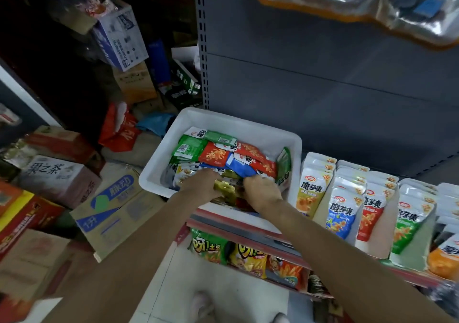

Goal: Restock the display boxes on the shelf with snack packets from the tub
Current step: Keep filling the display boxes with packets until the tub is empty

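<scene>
picking step, by the look of it: the left hand (pixel 201 182) and right hand (pixel 260 191) both curl round olive-yellow packets (pixel 224 188) at the near edge of the white tub (pixel 238 121), which holds mixed green, red and blue snack packets (pixel 216 155). next they must be lifted right to the display boxes (pixel 330 213) on the shelf, where upright pouches stand in rows.
</scene>
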The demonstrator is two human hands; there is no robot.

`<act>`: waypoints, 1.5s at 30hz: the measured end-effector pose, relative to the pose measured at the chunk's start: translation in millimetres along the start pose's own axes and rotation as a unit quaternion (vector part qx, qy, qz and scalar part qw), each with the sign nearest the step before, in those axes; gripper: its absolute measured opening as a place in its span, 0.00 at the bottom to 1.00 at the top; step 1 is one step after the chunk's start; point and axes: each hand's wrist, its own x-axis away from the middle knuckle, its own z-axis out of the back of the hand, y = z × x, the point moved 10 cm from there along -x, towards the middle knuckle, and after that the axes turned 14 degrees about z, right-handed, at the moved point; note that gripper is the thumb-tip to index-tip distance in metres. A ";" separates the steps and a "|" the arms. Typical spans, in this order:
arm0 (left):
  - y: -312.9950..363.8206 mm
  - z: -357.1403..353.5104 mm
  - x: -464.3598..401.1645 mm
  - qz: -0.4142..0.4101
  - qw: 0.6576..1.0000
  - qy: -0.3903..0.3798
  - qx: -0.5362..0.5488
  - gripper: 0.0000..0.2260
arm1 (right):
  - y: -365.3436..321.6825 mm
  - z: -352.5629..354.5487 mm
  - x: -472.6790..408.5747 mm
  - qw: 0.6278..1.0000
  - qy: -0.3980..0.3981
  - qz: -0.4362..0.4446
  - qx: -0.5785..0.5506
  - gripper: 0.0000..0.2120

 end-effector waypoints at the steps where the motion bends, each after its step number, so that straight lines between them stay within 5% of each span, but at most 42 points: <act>1: -0.6 1.3 2.0 0.001 1.000 -0.002 0.013 0.20 | 4.2 5.1 1.9 1.000 0.017 -0.006 -0.010 0.12; 5: 8.3 18.6 12.2 -0.003 0.989 0.035 0.146 0.17 | 27.5 24.3 18.1 0.985 0.121 -0.029 -0.123 0.12; 11: 60.6 21.2 26.7 -0.020 0.925 -0.038 0.377 0.25 | 23.8 53.0 42.6 0.950 0.225 0.073 -0.205 0.09; 14: 76.2 35.6 26.7 -0.035 0.928 0.034 0.370 0.11 | 26.0 57.3 55.5 0.923 0.250 0.119 -0.268 0.10; 18: 103.6 47.5 33.5 -0.082 0.916 0.058 0.389 0.10 | 78.7 69.0 87.8 0.862 0.360 -0.003 -0.356 0.13; 22: 143.4 44.5 44.3 -0.128 0.916 0.036 0.379 0.09 | 118.1 61.9 102.8 0.797 0.350 -0.050 -0.490 0.20; 30: 182.1 50.0 45.6 -0.144 0.917 0.089 0.361 0.07 | 165.8 59.3 140.1 0.798 0.375 -0.095 -0.463 0.05; 37: 200.0 36.9 35.6 -0.151 0.935 0.084 0.310 0.02 | 180.7 46.1 143.1 0.827 0.352 -0.125 -0.421 0.10; 45: 198.1 10.9 21.4 -0.145 0.960 0.091 0.222 0.06 | 175.7 28.1 120.1 0.932 0.238 -0.107 -0.252 0.15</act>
